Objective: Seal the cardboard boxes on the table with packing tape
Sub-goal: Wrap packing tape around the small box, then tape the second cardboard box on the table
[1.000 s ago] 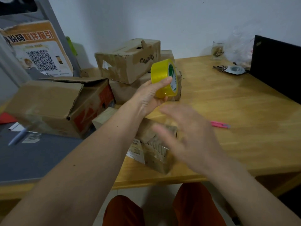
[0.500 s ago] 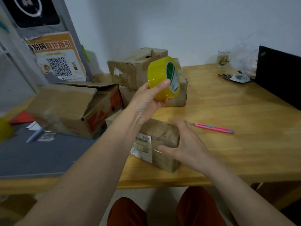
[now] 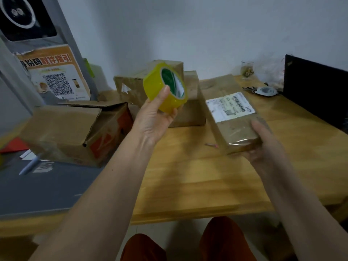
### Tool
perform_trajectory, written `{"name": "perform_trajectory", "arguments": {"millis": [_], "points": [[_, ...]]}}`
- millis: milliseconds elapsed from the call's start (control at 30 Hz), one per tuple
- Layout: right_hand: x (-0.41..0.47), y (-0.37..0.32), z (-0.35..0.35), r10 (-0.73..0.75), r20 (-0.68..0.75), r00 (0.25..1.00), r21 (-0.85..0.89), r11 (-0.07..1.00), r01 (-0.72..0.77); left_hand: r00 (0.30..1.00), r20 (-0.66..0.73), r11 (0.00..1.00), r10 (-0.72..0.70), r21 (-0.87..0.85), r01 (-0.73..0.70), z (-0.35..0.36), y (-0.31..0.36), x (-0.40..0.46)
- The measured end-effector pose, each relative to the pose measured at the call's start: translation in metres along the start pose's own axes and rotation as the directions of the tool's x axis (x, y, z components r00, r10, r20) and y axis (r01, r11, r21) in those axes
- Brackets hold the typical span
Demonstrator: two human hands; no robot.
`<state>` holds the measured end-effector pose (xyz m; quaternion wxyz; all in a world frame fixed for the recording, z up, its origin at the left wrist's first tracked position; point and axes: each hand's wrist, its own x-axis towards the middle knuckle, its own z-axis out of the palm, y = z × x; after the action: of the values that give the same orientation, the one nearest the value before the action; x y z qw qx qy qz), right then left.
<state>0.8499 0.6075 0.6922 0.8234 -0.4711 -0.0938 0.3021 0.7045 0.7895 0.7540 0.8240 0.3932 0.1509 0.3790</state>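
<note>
My left hand (image 3: 153,119) grips a roll of yellow packing tape (image 3: 164,87) and holds it up above the middle of the wooden table (image 3: 197,181). My right hand (image 3: 263,146) grips the near end of a small cardboard box (image 3: 226,110) with a white shipping label, lifted and tilted above the table's right half. A large box (image 3: 71,132) with loose flaps lies at the left. Two more boxes (image 3: 190,102) are stacked behind the tape roll.
A pink utility knife (image 3: 211,145) lies partly hidden under the held box. A black laptop screen (image 3: 316,91) stands at the right edge. Keys (image 3: 261,90) and a glass (image 3: 247,69) sit near the wall. A grey mat (image 3: 43,185) with a pen covers the table's left side.
My right hand has picked the small labelled box up from the table's front and swung it up to the right, label now facing up. My left hand still holds the tape.
</note>
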Motion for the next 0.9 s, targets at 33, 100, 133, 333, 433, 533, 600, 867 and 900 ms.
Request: {"name": "perform_trajectory", "arguments": {"millis": [33, 100, 133, 333, 433, 533, 600, 867, 900], "points": [[0.004, 0.000, -0.002, 0.005, -0.032, 0.999, 0.030, 1.000, -0.004, 1.000, -0.016, 1.000, -0.012, 0.005, 0.012, 0.000, -0.006, 0.001], [0.014, -0.001, -0.005, 0.022, -0.097, 0.995, 0.085, 0.996, -0.014, 0.999, -0.040, 0.999, -0.037, 0.009, 0.037, -0.001, -0.015, 0.005], [0.020, -0.002, -0.006, 0.033, -0.123, 0.992, 0.096, 0.995, -0.022, 0.997, -0.050, 0.999, -0.051, 0.017, 0.051, -0.002, -0.020, 0.008], [0.070, -0.009, 0.002, 0.101, -0.233, 0.967, 0.100, 0.992, -0.080, 0.988, -0.116, 0.990, -0.106, 0.083, 0.116, -0.007, -0.038, 0.030], [0.101, -0.015, 0.009, 0.082, -0.184, 0.980, 0.082, 0.994, -0.068, 0.984, -0.129, 0.984, -0.123, 0.116, 0.138, -0.008, -0.043, 0.041], [0.132, -0.011, 0.012, 0.082, -0.265, 0.961, -0.165, 0.978, -0.129, 0.981, -0.139, 0.980, -0.132, 0.131, 0.151, -0.011, -0.045, 0.050], [0.138, -0.006, 0.014, -0.025, -0.379, 0.925, -0.359, 0.925, -0.122, 0.983, -0.136, 0.979, -0.127, 0.139, 0.146, -0.015, -0.045, 0.054], [0.085, 0.038, 0.070, -0.096, 0.151, 0.984, -0.557, 0.814, 0.165, 0.983, -0.062, 0.956, -0.174, 0.228, 0.183, -0.032, -0.034, 0.046], [0.080, 0.043, 0.076, -0.044, 0.191, 0.981, -0.560, 0.816, 0.145, 0.981, -0.032, 0.945, -0.193, 0.264, 0.195, -0.035, -0.030, 0.042]]}}
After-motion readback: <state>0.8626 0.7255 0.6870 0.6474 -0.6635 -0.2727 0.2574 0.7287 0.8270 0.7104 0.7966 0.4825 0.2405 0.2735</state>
